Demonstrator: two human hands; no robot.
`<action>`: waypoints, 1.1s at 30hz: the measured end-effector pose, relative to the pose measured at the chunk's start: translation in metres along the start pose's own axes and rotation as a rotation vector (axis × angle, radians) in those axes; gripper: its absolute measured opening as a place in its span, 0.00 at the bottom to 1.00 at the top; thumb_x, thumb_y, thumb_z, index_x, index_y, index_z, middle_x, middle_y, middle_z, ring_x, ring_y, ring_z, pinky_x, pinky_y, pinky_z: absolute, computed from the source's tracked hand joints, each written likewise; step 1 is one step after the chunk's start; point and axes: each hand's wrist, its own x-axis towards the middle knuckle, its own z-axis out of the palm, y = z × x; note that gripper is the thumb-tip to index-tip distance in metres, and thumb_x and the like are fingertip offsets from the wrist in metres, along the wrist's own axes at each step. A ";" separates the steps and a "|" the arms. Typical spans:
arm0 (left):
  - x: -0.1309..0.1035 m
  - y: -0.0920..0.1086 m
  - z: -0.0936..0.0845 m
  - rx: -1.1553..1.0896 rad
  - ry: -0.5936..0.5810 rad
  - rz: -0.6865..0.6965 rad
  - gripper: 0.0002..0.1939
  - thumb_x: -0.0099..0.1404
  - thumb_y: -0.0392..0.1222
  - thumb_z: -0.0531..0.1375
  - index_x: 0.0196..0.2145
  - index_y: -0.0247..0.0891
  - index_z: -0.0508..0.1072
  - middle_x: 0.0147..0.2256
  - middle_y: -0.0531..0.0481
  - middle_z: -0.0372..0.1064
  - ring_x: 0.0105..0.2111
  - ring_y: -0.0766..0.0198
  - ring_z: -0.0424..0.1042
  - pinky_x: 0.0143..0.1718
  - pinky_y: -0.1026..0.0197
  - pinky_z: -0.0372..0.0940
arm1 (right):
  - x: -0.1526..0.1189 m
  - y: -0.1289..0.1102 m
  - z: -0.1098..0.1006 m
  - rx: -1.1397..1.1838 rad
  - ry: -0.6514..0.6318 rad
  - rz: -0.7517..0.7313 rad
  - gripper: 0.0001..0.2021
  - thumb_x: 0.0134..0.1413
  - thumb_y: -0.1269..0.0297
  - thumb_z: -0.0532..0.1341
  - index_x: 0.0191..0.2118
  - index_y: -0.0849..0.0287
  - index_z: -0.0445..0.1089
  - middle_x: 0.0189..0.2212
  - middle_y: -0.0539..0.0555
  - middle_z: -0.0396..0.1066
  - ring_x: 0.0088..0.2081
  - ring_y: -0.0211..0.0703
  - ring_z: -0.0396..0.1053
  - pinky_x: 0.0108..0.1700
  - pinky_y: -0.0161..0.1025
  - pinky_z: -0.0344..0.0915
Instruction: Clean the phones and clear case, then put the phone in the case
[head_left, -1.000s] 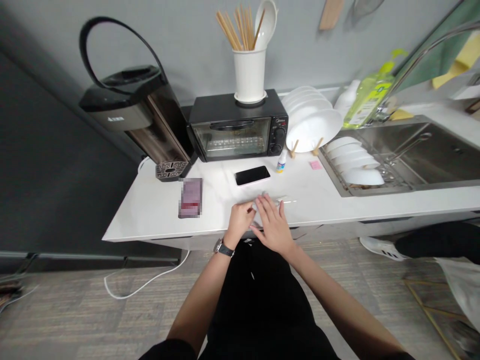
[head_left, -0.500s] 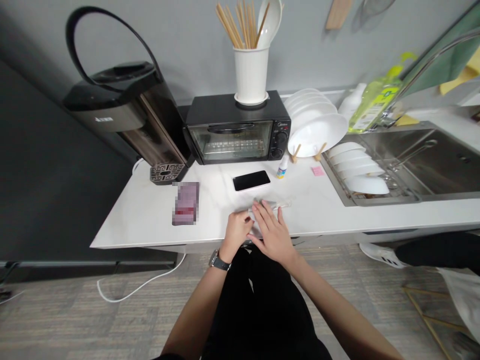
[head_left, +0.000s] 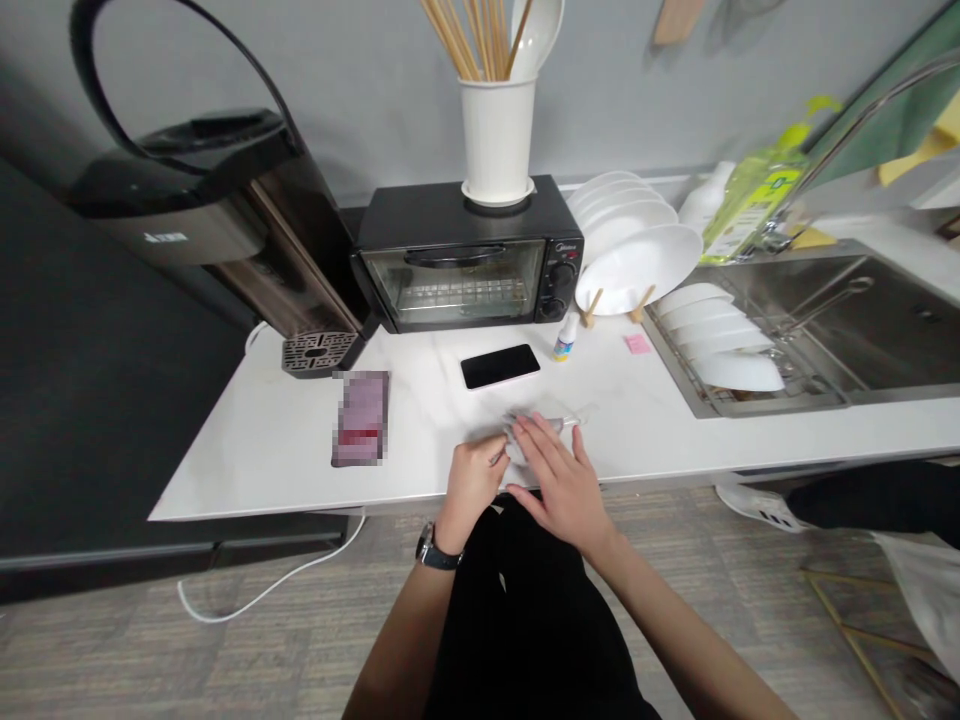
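Pale crumpled item, maybe thin cloth or film, lies on the white counter near its front edge, mostly under the right hand and filling the gap to the left hand. A thin clear strip pokes out to the right beyond the right fingers.

Right hand: palm down, wide open, fingers stretched forward-left across the item, thumb spread toward the left hand; pressing or resting on it, not gripped round. Left hand: fingers curled in, knuckles up, fingertips at the item's left edge; cannot tell if it pinches, contact hidden. Forearms come up from below, angled inward; black-strap watch on the left wrist.

Black-screen phone just beyond both hands, in the way of a straight-ahead reach. Small white bottle upright beyond the right hand, right of the phone. Purple item, pixelated, left of the left hand. Pink note farther right beyond the right hand. Black toaster oven past the phone, white plates racked to its right. Sink well right of the right hand.
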 end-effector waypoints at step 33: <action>0.003 0.002 -0.004 -0.071 -0.017 0.018 0.10 0.73 0.35 0.61 0.41 0.40 0.84 0.38 0.49 0.85 0.35 0.61 0.82 0.41 0.64 0.73 | -0.004 0.005 0.005 0.078 0.133 0.150 0.37 0.74 0.53 0.52 0.79 0.62 0.41 0.73 0.65 0.59 0.77 0.60 0.48 0.73 0.64 0.50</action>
